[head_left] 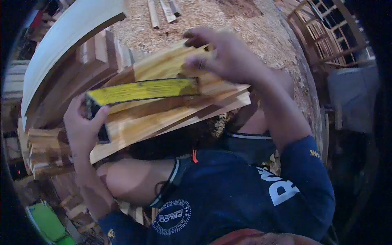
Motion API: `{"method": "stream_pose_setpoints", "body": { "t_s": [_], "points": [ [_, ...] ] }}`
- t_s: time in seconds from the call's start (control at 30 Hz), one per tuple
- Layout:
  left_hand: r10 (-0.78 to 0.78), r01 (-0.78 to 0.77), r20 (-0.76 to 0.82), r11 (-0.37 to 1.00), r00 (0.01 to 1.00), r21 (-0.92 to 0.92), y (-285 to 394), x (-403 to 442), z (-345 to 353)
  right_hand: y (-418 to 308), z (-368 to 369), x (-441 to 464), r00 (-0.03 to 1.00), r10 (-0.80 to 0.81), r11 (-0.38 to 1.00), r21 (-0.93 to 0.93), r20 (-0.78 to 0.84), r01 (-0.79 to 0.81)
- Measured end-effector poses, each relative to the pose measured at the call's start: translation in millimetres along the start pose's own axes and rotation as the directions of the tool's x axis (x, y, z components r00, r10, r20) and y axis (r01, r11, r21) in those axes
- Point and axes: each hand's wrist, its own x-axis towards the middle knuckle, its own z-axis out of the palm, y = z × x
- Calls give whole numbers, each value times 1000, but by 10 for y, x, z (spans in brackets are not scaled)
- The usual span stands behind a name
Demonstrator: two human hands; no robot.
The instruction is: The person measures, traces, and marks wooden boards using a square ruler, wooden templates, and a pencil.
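My left hand (83,126) is closed on the black stock of a try square (149,90). The square's yellow blade lies across the upper face of a planed wooden board (155,118), and its stock sits against the board's left end. My right hand (222,55) hovers over the far part of the board, beyond the blade's tip. Its thumb and fingers are apart and slightly blurred; I make out nothing held between them. The board rests across my lap area, with another wooden piece (241,100) showing under its right end.
Stacked timber (98,53) stands at the left, beside a large curved pale panel (61,45). Wood shavings (261,41) cover the ground ahead, with a few thin offcuts (167,10) on them. A slatted wooden frame (326,32) is at the upper right. A green object (47,222) lies lower left.
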Motion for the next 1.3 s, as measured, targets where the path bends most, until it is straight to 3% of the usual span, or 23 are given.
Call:
{"method": "stream_pose_setpoints", "body": {
  "t_s": [0.03, 0.1, 0.23, 0.27, 0.37, 0.43, 0.5, 0.53, 0.6, 0.63, 0.73, 0.83, 0.87, 0.9, 0.93, 1.0, 1.07, 1.13, 1.2, 1.3],
  "points": [
    [67, -69, -33, 996, 997, -55, 103, 1, 52, -161, 80, -14, 992, -101, 995, 28, 77, 99],
    [209, -203, -63, 975, 976, 92, 189, 50, 120, -347, 289, -53, 982, -120, 993, 21, 144, 119],
    [222, -225, -97, 974, 970, -22, 433, 59, 87, -467, 571, 7, 989, -63, 998, -21, 135, 67],
    [231, -237, -91, 969, 969, -64, 453, 81, 60, -511, 502, 0, 995, -39, 998, -51, 89, 43],
    [170, -253, -215, 852, 962, -459, 375, 105, -209, -460, 247, 34, 990, -2, 990, -141, -143, -18],
    [171, -380, -507, 858, 845, -344, 75, 297, -671, -167, 61, 205, 954, 58, 997, -37, -295, -72],
    [63, -159, -748, 986, 661, -58, -285, 525, -1271, -84, -155, 499, 897, 351, 926, 245, -268, -289],
    [119, -44, -802, 992, 586, 116, -650, 748, -1627, -204, -188, 649, 895, 399, 875, 375, -199, -307],
    [188, 272, -845, 893, 501, 359, -1437, 1265, -2175, -404, -238, 1019, 877, 478, 713, 602, -43, -359],
    [196, 445, -859, 788, 474, 426, -1745, 1404, -2409, -540, -159, 1133, 879, 476, 695, 624, -28, -357],
    [72, 589, -782, 616, 620, 523, -2459, 1642, -2974, -568, 94, 1544, 900, 435, 656, 674, 32, -341],
    [-163, 408, -400, 622, 902, 668, -2977, 2021, -3377, -491, 169, 1792, 943, 334, 528, 828, 0, -187],
    [-115, 415, -427, 553, 897, 722, -2921, 2011, -3326, -486, 148, 1832, 964, 266, 517, 842, 14, -155],
    [-119, 420, -427, 539, 896, 731, -2988, 2029, -3357, -394, 67, 1854, 953, 303, 653, 734, -26, -187],
    [-147, 382, -393, 679, 907, 627, -2697, 1781, -3231, -302, 15, 1840, 962, 269, 681, 715, -45, -157],
    [-181, 376, -388, 767, 904, 519, -2474, 1482, -3096, -222, -140, 1761, 969, 238, 728, 673, -73, -128],
    [-197, 434, -434, 710, 879, 555, -2694, 1409, -3163, -128, -382, 1501, 965, 253, 723, 677, -73, -138],
    [-323, 414, -339, 877, 884, 244, -2048, 858, -2642, 214, -611, 1299, 967, 247, 741, 653, -54, -153],
    [-539, 541, -92, 841, 837, -11, -1654, 626, -2508, 611, -813, 1107, 976, 215, 828, 537, -39, -161],
    [-338, 343, 56, 929, 939, -141, -2060, 625, -2127, 717, -950, 739, 993, 83, 933, 358, -82, -48]
  ]
}}
